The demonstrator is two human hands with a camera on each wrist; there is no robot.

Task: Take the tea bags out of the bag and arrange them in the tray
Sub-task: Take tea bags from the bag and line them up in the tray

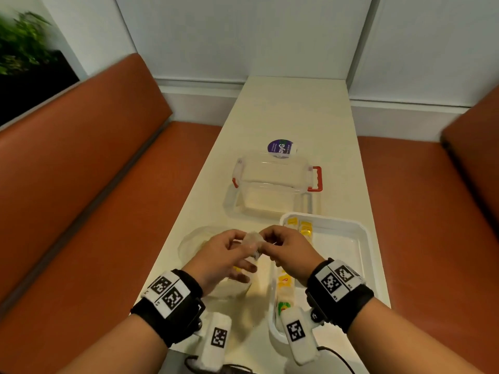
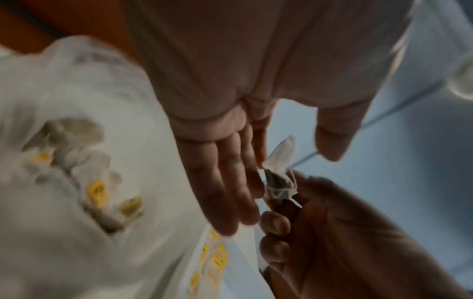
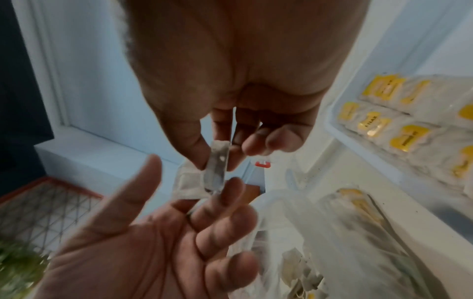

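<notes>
A tea bag in a clear wrapper hangs above the table between both hands. My right hand pinches its top between thumb and forefinger. My left hand lies open beneath it, fingers just touching the lower end of the tea bag. The clear plastic bag lies under the left hand, with several tea bags inside. The white tray stands to the right, with rows of yellow-tagged tea bags along its left side.
Behind the hands stands a clear box with red handles, and a round purple-labelled lid lies past it. The narrow white table runs between two orange benches. Black cables trail at the near edge.
</notes>
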